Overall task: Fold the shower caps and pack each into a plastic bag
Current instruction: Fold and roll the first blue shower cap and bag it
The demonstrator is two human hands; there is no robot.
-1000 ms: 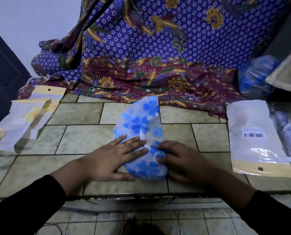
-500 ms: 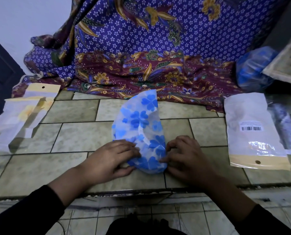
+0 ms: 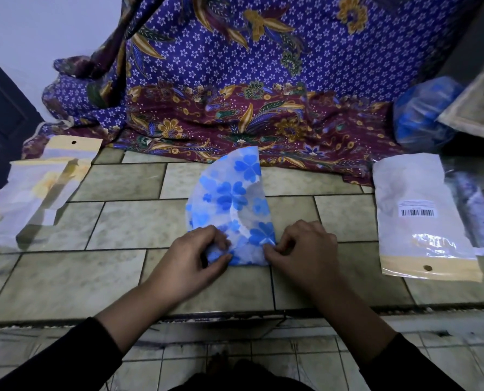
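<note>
shower cap point(image 3: 229, 204): laid flat on tiled ledge point(image 3: 122, 224), centre, folded to a wedge.
left hand point(image 3: 191, 261): pinched on near edge, 7 o'clock corner.
right hand point(image 3: 300, 249): pinched at 5 o'clock corner, likely for next fold.
plastic bag point(image 3: 421, 215): kept at 3 o'clock, within reach.

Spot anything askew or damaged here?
Nothing stands out. The blue-flowered translucent shower cap lies folded on the tiled ledge, left hand and right hand pinching its near edge.
</note>
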